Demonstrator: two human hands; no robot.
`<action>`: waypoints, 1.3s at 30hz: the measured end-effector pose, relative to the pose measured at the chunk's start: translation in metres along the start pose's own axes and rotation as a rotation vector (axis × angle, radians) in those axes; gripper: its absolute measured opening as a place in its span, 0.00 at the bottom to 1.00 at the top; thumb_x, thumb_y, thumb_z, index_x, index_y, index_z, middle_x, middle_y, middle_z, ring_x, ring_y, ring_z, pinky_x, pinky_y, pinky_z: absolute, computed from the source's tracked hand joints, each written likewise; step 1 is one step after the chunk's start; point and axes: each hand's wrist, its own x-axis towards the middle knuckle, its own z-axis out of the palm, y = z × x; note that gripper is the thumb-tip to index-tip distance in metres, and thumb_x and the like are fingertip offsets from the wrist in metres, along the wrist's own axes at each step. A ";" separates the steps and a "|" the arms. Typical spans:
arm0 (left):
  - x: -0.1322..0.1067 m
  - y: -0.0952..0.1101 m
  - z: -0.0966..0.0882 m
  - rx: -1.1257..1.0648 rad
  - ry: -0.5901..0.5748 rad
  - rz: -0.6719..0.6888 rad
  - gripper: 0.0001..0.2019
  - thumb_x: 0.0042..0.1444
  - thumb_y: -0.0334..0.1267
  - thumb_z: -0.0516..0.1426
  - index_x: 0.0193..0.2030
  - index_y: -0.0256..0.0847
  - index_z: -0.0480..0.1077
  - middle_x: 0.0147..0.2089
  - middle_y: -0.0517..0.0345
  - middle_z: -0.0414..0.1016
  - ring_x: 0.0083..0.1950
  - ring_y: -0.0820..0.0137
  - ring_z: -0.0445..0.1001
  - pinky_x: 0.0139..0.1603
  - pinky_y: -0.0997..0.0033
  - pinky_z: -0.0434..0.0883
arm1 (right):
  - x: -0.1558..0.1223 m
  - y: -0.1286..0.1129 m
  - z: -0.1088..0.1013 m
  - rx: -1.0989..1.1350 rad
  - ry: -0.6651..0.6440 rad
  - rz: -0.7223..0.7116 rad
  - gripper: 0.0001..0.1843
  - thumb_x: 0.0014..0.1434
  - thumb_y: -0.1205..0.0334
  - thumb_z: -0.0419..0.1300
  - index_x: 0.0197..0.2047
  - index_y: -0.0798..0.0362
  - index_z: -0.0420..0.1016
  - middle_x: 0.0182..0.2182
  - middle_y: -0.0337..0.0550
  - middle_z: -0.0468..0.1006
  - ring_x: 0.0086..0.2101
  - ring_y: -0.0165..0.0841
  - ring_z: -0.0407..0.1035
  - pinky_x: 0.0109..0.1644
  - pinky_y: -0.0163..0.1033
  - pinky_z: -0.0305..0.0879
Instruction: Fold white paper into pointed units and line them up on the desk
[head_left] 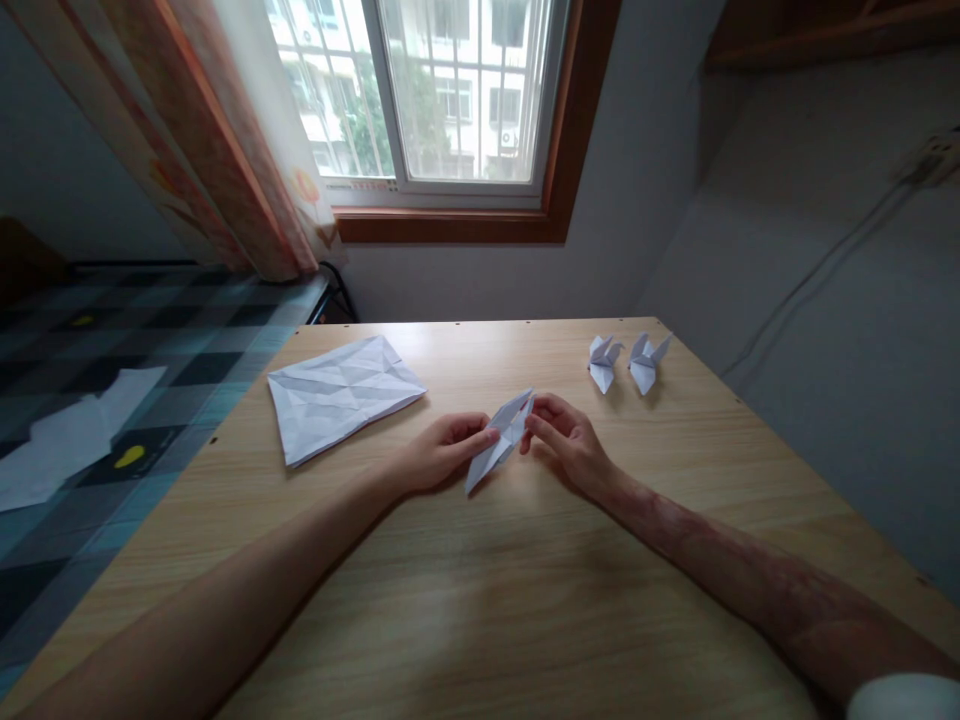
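Pinching a folded, pointed white-paper piece [505,441] above the pale wooden desk [465,620] are the left hand [450,447] and right hand [571,440]; light fingertip pressure, edges aligned, should keep creases crisp.

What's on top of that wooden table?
Creased white paper lies toward its far left, and two folded paper figures sit at its far right. The left hand and right hand hold a folded piece over the table. Anything beneath the creased paper is covered.
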 end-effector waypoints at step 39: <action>0.002 -0.002 0.000 0.109 0.047 -0.028 0.27 0.70 0.63 0.59 0.35 0.39 0.68 0.29 0.65 0.61 0.30 0.73 0.59 0.29 0.73 0.55 | -0.002 0.010 -0.006 -0.287 0.283 -0.186 0.08 0.65 0.56 0.73 0.40 0.48 0.79 0.37 0.40 0.81 0.35 0.34 0.73 0.43 0.41 0.72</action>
